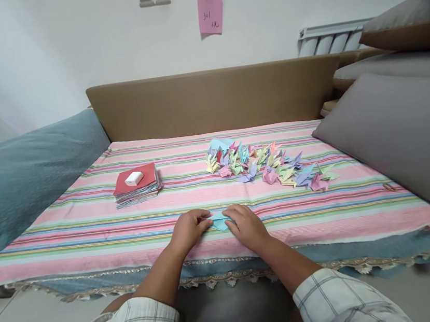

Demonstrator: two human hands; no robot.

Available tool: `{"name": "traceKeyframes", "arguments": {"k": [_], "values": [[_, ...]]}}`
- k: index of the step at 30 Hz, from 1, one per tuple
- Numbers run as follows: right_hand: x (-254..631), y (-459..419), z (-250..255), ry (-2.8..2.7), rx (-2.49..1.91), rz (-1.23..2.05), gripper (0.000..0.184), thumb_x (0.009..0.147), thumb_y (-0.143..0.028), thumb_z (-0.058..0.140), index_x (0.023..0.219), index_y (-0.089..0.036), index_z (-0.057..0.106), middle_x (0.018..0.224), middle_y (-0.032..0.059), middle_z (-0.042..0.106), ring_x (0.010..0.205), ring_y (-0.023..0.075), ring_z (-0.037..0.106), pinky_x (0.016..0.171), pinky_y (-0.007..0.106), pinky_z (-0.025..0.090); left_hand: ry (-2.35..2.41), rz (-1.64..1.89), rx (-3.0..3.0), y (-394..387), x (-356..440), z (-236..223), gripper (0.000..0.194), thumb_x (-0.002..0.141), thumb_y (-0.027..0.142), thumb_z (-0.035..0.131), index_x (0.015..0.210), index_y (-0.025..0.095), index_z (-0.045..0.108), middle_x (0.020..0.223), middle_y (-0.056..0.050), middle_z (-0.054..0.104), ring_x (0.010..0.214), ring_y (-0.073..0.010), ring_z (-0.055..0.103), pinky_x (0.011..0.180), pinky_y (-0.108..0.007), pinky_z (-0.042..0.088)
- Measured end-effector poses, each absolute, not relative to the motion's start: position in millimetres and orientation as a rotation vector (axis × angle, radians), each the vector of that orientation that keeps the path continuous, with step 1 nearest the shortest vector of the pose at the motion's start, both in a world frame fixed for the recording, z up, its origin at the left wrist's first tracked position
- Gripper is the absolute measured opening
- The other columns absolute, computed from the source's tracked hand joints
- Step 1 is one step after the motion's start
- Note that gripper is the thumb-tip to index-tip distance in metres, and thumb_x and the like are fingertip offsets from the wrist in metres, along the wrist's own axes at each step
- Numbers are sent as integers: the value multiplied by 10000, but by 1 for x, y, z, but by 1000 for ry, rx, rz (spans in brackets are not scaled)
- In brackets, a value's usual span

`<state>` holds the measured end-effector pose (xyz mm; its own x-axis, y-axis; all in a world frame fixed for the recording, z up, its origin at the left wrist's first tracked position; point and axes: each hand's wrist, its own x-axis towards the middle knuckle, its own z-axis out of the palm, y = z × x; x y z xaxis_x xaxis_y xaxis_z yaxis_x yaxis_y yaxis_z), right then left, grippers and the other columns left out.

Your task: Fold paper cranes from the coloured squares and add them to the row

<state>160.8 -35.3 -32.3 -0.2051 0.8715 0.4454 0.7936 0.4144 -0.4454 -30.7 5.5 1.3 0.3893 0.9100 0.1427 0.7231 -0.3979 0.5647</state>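
Observation:
Between my two hands lies a folded piece of light blue origami paper (219, 222), close to the front edge of the striped cloth. My left hand (190, 230) pinches its left side between thumb and fingers. On the right side, my right hand (248, 227) grips the paper the same way, thumb toward me. Parts of the paper's edges are hidden under the fingertips. Beyond my hands, many folded paper cranes (252, 164) in pastel colours sit in a loose group, right of centre.
A stack of square paper (137, 196) with a red top sheet stands at left, bearing a small white block (134, 178). The striped cloth (89, 223) covers the seat. Grey cushions (399, 128) lean at right; a teal-covered armrest (35, 167) bounds the left.

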Motion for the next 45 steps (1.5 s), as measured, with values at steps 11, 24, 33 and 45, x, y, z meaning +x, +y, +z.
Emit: {"name": "traceKeyframes", "arguments": {"k": [11,24,33,45], "values": [[157,-35,-35,-2114,-1494,50,268,853,-219,500,1102,-255,592,1068,55,602,964,217,505,820,348,372,1404,501,2488,9,-30,7,255,805,236,485,961,228,686,959,-23,709,878,-197,641,777,-287,475],[157,-38,-35,-2122,-1510,74,250,855,-219,499,1084,-256,592,1087,49,597,981,210,495,833,340,345,1171,618,2586,7,-31,1,278,736,129,485,932,208,665,1158,-59,619,1112,-197,537,964,-353,411],[158,-41,-32,-2142,-1515,107,267,858,-311,515,1110,-258,587,1127,54,585,1008,222,493,849,356,335,1150,477,2586,11,-27,1,119,658,180,694,776,192,680,1216,-94,585,1113,-229,538,934,-369,418],[157,-39,-33,-2089,-1538,113,237,889,-329,476,1065,-286,629,1085,32,619,980,190,519,833,345,310,1236,309,2473,19,-38,12,60,669,282,703,669,222,712,888,-39,706,1074,-224,556,842,-283,417]]}}
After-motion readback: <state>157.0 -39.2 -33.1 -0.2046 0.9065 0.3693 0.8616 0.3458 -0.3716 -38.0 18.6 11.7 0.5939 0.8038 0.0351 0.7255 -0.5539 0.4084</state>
